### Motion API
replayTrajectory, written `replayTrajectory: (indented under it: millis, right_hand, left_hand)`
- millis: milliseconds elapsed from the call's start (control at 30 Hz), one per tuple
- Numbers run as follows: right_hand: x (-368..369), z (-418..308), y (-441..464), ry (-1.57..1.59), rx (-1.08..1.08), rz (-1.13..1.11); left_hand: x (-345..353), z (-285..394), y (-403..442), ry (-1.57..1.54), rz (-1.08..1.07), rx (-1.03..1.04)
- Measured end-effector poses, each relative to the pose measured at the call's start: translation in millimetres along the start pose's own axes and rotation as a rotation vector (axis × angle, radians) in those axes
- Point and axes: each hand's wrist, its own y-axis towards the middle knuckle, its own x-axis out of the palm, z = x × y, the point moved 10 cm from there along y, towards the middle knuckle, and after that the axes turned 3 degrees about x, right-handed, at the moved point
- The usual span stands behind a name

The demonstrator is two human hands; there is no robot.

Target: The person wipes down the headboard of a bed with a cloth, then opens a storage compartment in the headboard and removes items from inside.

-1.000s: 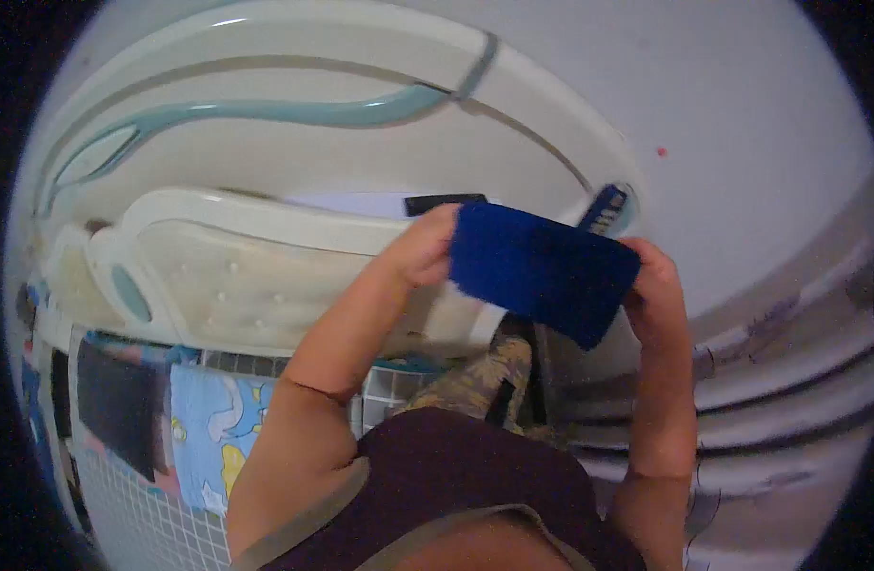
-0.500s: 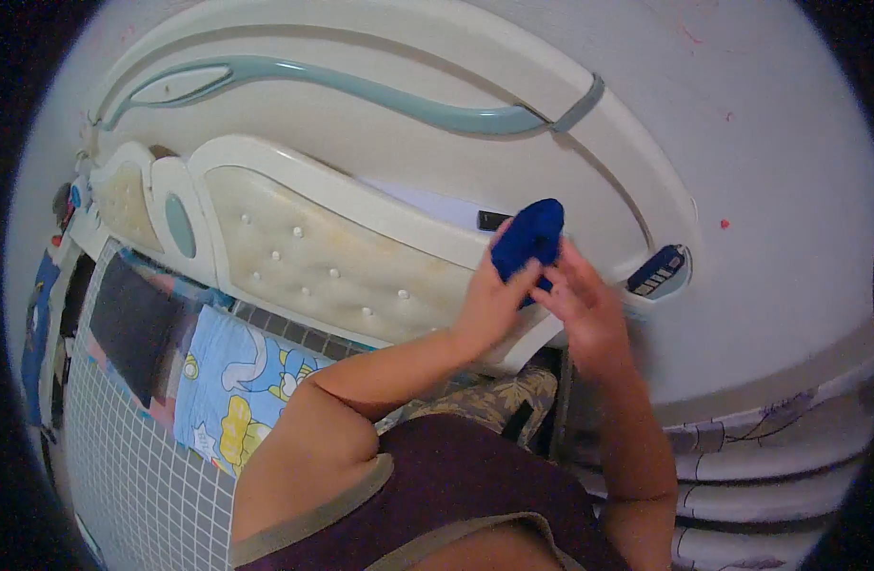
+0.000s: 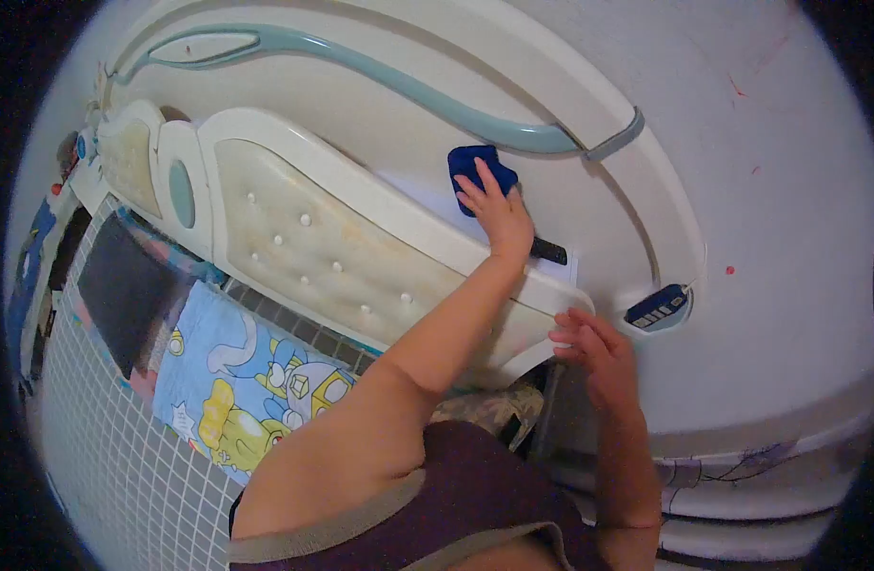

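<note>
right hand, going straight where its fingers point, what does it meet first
Likely the padded headboard, at the end nearest the right hand, though depth is unclear.

Apparent remote (image 3: 549, 251) partly obstructs headboard (image 3: 575, 205).

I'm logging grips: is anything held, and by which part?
The left hand lies spread over the middle of the blue cloth; whether it grips is unclear. The right hand holds nothing.

Blue cartoon fabric (image 3: 249, 381) (yellow figures (image 3: 220, 417) on it), dark grey cloth (image 3: 130, 295), checked grey sheet (image 3: 142, 476)
</note>
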Motion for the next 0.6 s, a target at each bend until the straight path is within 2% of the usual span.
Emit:
replayTrajectory:
  millis: [133, 167, 267, 333, 400, 467, 533, 600]
  right_hand:
    - [-20, 5, 0, -0.016, 0.072, 0.065]
    - [-27, 8, 0, -0.001, 0.063, 0.069]
    - [-52, 17, -1, 0.057, 0.043, 0.094]
    - [-63, 20, -2, 0.101, 0.046, 0.117]
    - [-68, 26, 1, 0.119, 0.088, 0.141]
    - [-65, 33, 6, 0.127, 0.113, 0.136]
    - [-63, 36, 18, 0.112, 0.099, 0.124]
    - [-40, 33, 26, 0.145, 0.090, 0.056]
  left_hand:
    - [-23, -4, 33, 0.042, 0.064, 0.040]
    - [-37, -4, 50, 0.069, 0.136, 0.094]
    - [-97, -9, 137, 0.231, 0.289, 0.095]
    - [-147, -6, 198, 0.207, 0.398, 0.038]
    - [-179, -8, 241, 0.136, 0.364, -0.041]
    - [-176, 0, 231, 0.207, 0.371, -0.075]
    - [-140, -9, 196, 0.231, 0.429, 0.113]
    - [-81, -9, 119, 0.196, 0.317, 0.217]
